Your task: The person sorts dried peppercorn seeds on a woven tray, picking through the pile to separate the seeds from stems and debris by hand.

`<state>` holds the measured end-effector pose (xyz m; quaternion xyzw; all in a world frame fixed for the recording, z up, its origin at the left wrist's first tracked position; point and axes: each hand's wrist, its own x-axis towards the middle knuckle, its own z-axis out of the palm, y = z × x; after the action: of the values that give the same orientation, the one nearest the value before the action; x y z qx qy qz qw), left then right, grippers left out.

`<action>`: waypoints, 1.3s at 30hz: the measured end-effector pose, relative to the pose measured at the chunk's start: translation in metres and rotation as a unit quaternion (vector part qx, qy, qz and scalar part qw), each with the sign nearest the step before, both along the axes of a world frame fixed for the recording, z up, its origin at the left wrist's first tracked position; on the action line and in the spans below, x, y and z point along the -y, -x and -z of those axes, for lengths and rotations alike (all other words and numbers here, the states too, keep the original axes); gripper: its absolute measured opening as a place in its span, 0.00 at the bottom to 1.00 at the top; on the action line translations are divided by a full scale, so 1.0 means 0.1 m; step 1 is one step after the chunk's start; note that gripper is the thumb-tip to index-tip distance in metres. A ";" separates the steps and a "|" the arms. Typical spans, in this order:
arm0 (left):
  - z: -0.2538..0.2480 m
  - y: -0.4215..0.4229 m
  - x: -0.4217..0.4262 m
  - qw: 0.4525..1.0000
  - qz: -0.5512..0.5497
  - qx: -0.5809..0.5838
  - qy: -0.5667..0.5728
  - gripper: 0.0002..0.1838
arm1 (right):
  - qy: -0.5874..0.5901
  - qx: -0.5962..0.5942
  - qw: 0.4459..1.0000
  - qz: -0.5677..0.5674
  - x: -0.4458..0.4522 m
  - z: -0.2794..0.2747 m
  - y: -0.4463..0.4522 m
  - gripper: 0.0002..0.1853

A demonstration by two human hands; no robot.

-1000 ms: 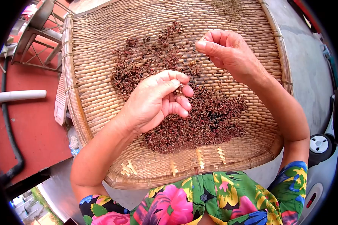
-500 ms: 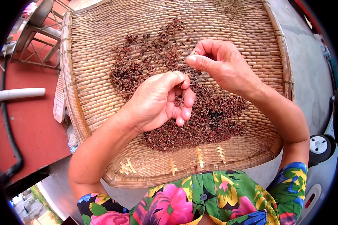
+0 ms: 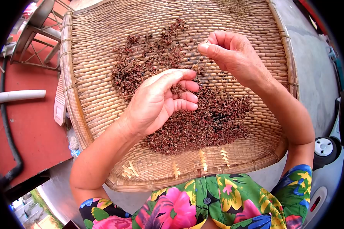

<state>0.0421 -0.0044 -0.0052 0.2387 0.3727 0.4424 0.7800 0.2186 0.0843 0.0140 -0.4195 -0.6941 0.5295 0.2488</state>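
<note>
A large woven bamboo tray (image 3: pixel 103 49) holds reddish-brown dried husks with black seeds, which look like Sichuan peppercorns. A stemmy heap of clusters (image 3: pixel 141 57) spreads at the far left, and a finer, looser pile (image 3: pixel 202 133) lies nearer me. Over the middle, my left hand (image 3: pixel 151 99) is palm-side up with curled fingers around a small peppercorn cluster (image 3: pixel 177 89), partly hidden by them. My right hand (image 3: pixel 237 57), higher and to the right, pinches a thin stem (image 3: pixel 199 60) between thumb and forefinger. The stem hangs down toward the left fingertips.
Pale bamboo strips (image 3: pixel 203 160) are woven through the tray's near side. To the left are a metal-framed chair (image 3: pixel 36 34), a white pipe (image 3: pixel 17 96) and a black hose (image 3: pixel 7 122). A white-hubbed wheel (image 3: pixel 325 147) stands at the right.
My right hand has moved slightly up and right, away from the left hand. My left fingers have straightened a little and turned, and the thin stem shows more clearly between the hands.
</note>
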 end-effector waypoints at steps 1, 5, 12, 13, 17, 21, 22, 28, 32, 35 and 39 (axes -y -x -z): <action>0.01 0.01 0.00 1.000 0.013 -0.002 0.010 0.20 | 0.008 0.009 1.000 0.000 0.03 0.00 0.01 0.13; -0.01 -0.02 -0.01 1.000 0.015 -0.013 0.013 0.18 | 0.002 -0.020 0.999 -0.038 0.14 0.08 0.08 0.12; -0.11 -0.07 0.17 0.979 0.186 -0.024 0.078 0.10 | -0.036 -0.009 0.996 0.083 -0.19 0.08 -0.05 0.12; -0.10 -0.05 0.15 0.987 0.149 -0.003 0.060 0.09 | -0.008 -0.017 0.997 0.079 -0.25 0.11 -0.09 0.12; 0.01 0.09 -0.05 0.999 0.010 0.037 0.002 0.14 | 0.144 -0.083 0.986 0.031 -0.06 0.16 0.03 0.12; 0.04 0.02 -0.04 1.000 -0.015 0.024 -0.004 0.16 | 0.235 -0.138 0.962 0.005 0.08 0.13 0.08 0.12; 0.03 -0.01 -0.02 1.000 -0.008 0.024 -0.011 0.17 | 0.251 -0.143 0.957 -0.004 0.10 0.14 0.09 0.12; 0.07 0.00 -0.02 0.995 -0.010 0.096 -0.002 0.15 | 0.214 -0.143 0.966 0.005 0.20 0.22 0.16 0.11; 0.08 0.03 -0.02 0.998 0.019 0.040 0.032 0.12 | 0.082 -0.137 0.987 -0.036 0.25 0.19 0.15 0.09; 0.09 0.04 -0.02 0.997 0.047 0.044 0.037 0.11 | 0.016 -0.106 0.994 -0.034 0.27 0.22 0.15 0.11; 0.01 -0.03 0.07 0.994 0.082 0.022 0.062 0.10 | 0.067 -0.091 0.992 0.063 0.07 0.14 0.07 0.14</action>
<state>0.0448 -0.0112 -0.0065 0.2094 0.3615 0.3581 0.8350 0.2120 0.0774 0.0002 -0.4283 -0.6038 0.5939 0.3150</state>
